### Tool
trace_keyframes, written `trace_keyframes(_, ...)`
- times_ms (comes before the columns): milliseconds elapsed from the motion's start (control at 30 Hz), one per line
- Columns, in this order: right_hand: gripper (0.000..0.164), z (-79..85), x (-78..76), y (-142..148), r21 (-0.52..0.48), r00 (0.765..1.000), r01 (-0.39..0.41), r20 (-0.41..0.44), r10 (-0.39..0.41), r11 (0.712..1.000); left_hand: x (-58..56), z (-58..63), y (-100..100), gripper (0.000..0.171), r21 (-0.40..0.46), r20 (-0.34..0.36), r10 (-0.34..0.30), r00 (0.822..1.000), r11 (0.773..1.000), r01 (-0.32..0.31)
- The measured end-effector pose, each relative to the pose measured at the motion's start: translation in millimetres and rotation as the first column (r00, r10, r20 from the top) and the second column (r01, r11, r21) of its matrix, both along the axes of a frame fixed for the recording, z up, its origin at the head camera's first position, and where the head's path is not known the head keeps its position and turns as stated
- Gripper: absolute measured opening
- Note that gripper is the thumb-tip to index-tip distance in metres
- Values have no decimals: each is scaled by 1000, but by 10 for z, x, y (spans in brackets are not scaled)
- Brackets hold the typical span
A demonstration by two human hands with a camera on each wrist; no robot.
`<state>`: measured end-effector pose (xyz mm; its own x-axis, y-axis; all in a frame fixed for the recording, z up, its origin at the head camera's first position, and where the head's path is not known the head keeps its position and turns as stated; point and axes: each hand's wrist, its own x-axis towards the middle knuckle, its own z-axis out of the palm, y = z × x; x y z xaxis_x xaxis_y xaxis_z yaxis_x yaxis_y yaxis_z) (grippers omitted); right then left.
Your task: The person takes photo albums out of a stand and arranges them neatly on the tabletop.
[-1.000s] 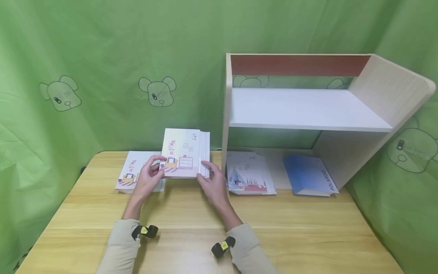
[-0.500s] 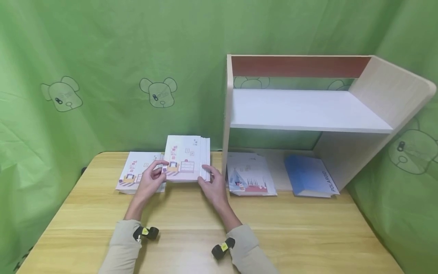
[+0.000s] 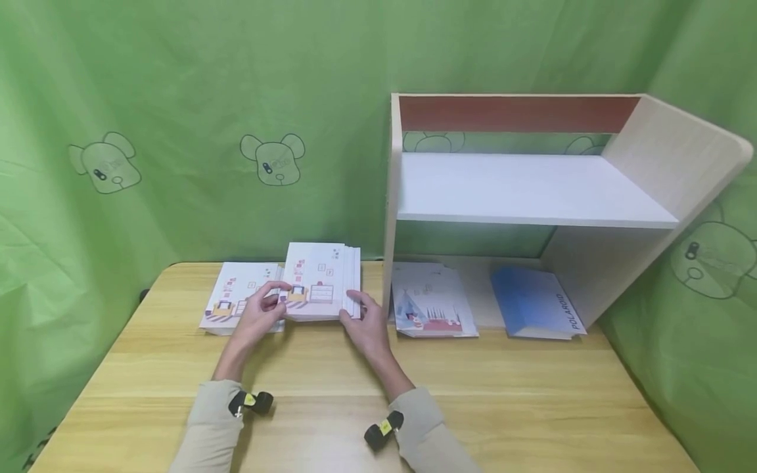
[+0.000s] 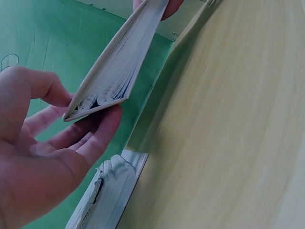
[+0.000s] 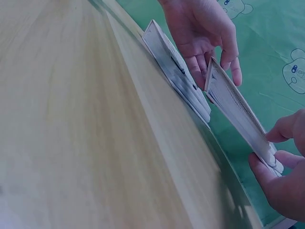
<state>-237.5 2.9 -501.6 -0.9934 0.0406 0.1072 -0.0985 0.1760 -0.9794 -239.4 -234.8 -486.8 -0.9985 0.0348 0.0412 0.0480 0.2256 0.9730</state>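
Note:
A white book (image 3: 313,272) with a drawn room on its cover hangs just above the back of the table, held between both hands. My left hand (image 3: 255,320) pinches its left edge, thumb on one cover and fingers on the other, as the left wrist view shows on the book's lower corner (image 4: 107,81). At the opposite edge my right hand (image 3: 368,326) grips between thumb and fingers. The page edges face me in both wrist views. A second book (image 3: 227,299) with a similar cover lies on the table at left, partly hidden behind my left hand.
On the right stands a wooden shelf unit (image 3: 532,190). Its lower level holds a white book with a tent picture (image 3: 434,302) and a blue book marked POLAROID (image 3: 535,302). The wooden table (image 3: 473,394) meets a green curtain (image 3: 195,98) behind.
The held book has come down toward the table, a short way nearer to me. Both hands keep their grip on it. The other books and the shelf have not moved.

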Motion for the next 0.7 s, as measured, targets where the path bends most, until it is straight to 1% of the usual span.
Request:
trace_keyframes(167, 47, -28, -5, 7, 38, 1000, 5, 6, -5, 999, 14, 15, 0, 48, -46, 14, -18, 1000, 999, 18)
trace_keyframes(267, 47, -44, -5, 13, 72, 1000, 8, 16, -9, 997, 15, 25, -1, 49, -75, 30, -39, 999, 996, 41)
trace_keyframes(433, 46, -58, -2, 17, 123, 1000, -2, 27, -1, 992, 24, 36, 1, 50, -83, 62, -50, 997, 995, 55)
trace_keyframes(500, 45, -63, -4, 18, 136, 1000, -10, 14, 8, 991, 30, 34, 3, 49, -83, 67, -54, 996, 995, 60)
trace_keyframes(700, 44, -81, -14, 13, 172, 1000, -16, 9, 15, 985, 39, 17, 9, 54, -113, 53, -97, 994, 988, 102)
